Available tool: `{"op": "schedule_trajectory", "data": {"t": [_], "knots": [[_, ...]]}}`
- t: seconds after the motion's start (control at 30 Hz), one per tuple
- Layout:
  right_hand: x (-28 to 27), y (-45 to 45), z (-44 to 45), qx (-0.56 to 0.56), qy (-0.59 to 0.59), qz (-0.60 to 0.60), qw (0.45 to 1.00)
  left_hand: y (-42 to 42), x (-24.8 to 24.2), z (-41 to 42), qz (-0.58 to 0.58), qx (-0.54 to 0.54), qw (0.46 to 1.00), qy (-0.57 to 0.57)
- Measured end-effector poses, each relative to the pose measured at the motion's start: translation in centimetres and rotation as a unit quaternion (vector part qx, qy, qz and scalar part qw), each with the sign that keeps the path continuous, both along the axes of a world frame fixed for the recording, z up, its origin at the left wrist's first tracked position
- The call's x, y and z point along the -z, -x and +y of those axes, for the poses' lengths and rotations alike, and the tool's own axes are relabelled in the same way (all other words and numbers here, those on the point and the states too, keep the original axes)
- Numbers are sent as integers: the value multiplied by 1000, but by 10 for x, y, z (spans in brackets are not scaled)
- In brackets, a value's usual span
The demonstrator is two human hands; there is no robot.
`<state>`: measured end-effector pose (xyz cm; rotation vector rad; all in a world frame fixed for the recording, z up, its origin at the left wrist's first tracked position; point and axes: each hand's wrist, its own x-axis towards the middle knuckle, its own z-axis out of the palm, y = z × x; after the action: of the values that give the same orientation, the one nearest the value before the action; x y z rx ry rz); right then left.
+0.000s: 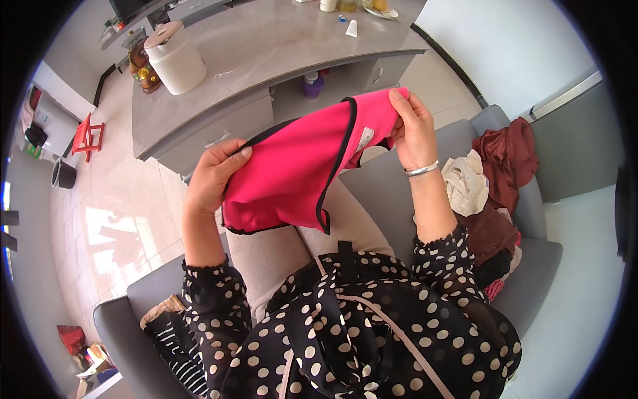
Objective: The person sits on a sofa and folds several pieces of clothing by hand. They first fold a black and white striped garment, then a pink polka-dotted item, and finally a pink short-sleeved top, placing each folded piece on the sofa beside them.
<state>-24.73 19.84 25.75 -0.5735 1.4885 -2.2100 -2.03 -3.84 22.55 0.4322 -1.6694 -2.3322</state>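
Note:
A bright pink fabric piece with black edging (294,164) is stretched out above my lap. My left hand (219,172) pinches its left end, thumb on top. At the upper right, my right hand (411,124), with a silver bangle at the wrist, grips a corner where the fuzzy pink inner side shows. A small white label (365,138) sits on that fuzzy side near the black trim. The smooth side faces up over most of the piece, and its lower edge hangs down in folds. Some of the fingers are hidden behind the fabric.
I sit on a grey sofa (374,199). Crumpled brown and white clothes (466,182) lie to the right, a striped garment (179,344) at the lower left. Ahead stands a grey table (259,45) with a white lidded container (177,62). A red folding stool (88,138) stands on the floor.

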Motion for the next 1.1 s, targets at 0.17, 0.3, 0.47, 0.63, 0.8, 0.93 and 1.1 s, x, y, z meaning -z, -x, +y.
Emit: {"op": "schedule_trajectory", "data": {"t": [0.17,0.3,0.47,0.63,0.8,0.93,1.1], "knots": [[10,-13,3,-62,7,-54,997,-11,-21,-10,-38,12,993,113],[25,-16,1,-104,44,-98,989,-1,7,-9,-107,20,946,305],[34,-20,-5,-71,30,-141,987,-2,26,6,-110,59,954,271],[55,-12,0,-119,-70,-103,985,-6,27,15,-63,24,993,95],[94,-30,-1,-112,-343,123,924,-5,21,30,-113,62,990,54],[103,-51,-5,-57,-414,359,834,-11,26,44,-134,92,983,88],[122,-76,-17,-178,-389,386,817,-21,30,66,-106,104,985,89]]}}
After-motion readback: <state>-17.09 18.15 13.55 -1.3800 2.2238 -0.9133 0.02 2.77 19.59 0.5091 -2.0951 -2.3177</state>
